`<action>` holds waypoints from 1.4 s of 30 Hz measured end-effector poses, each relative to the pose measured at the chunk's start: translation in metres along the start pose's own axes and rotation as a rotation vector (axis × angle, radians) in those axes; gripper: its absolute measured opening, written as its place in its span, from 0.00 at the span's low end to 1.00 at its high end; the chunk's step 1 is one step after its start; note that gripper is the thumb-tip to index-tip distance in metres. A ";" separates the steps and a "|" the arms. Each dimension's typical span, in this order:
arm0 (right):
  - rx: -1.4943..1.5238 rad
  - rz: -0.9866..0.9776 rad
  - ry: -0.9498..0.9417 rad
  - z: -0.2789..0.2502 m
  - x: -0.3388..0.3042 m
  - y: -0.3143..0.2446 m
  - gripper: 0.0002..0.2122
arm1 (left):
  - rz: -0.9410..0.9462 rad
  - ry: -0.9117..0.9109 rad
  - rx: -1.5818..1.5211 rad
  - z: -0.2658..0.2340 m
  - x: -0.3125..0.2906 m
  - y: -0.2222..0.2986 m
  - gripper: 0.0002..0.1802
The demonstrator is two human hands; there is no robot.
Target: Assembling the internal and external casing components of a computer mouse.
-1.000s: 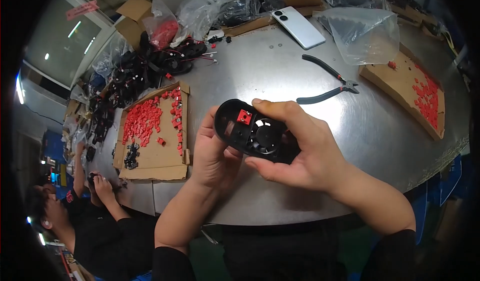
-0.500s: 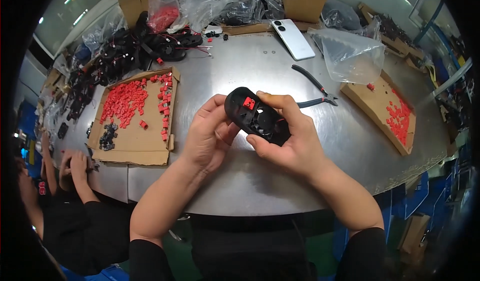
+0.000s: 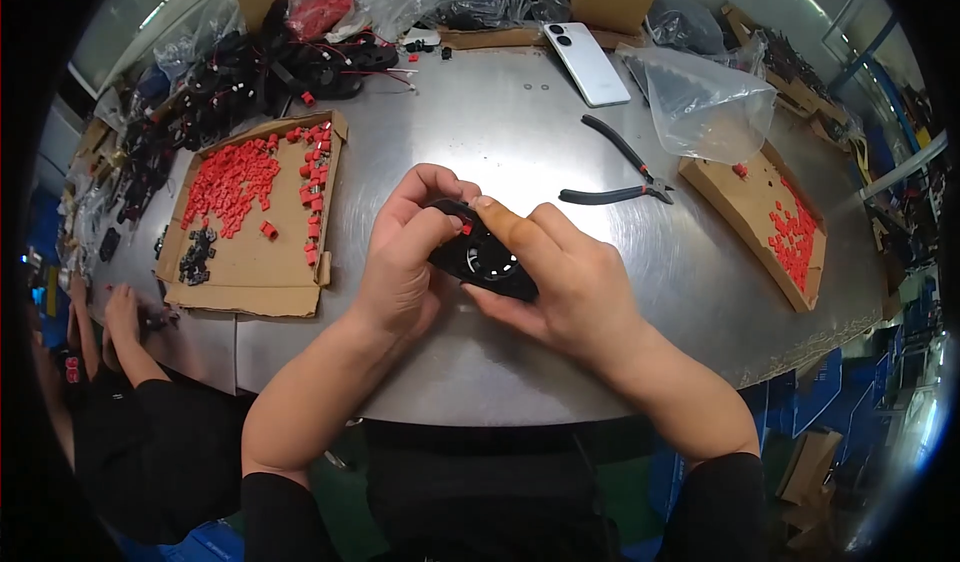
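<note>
Both my hands hold a black plastic housing over the near middle of the metal table. It is oval, with a round opening in its inner side and a small red part near its far end. My left hand closes round the left end, its thumb bent over at the red part. Along the right side, my right hand grips the housing, index finger reaching to the far end and thumb underneath. My fingers cover much of the housing. Beyond my right hand lie diagonal cutters with black handles spread.
On the left, a cardboard tray holds red parts and black pieces. Black housings with wires are heaped behind it. A phone, plastic bag and second tray lie rightward. Another person's hand is far left.
My left thumb has moved onto the red part in the housing, and my hands have turned the housing and drawn closer together. The view has shifted slightly.
</note>
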State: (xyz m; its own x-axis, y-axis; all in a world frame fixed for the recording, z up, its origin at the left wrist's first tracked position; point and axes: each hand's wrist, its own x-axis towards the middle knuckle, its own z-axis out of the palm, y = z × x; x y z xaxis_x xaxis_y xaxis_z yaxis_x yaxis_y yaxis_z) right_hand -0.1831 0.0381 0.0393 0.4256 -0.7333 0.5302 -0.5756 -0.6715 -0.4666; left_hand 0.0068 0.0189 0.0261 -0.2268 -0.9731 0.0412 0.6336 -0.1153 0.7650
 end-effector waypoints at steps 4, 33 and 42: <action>-0.035 0.006 -0.012 0.002 -0.001 -0.003 0.34 | -0.036 0.038 0.006 0.000 0.000 0.001 0.12; 0.699 0.161 -0.104 -0.009 0.011 0.027 0.20 | 0.271 -0.128 0.352 0.004 -0.002 -0.001 0.13; 0.606 -0.374 0.042 -0.020 0.015 0.013 0.19 | 0.861 -0.483 0.598 0.013 -0.013 0.008 0.41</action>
State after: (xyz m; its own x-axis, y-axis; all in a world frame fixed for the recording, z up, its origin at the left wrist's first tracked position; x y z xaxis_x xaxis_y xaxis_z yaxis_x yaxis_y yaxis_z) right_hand -0.1984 0.0203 0.0550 0.4849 -0.4454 0.7527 0.0985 -0.8274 -0.5530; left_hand 0.0050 0.0337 0.0400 -0.2310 -0.4909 0.8401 0.2937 0.7880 0.5412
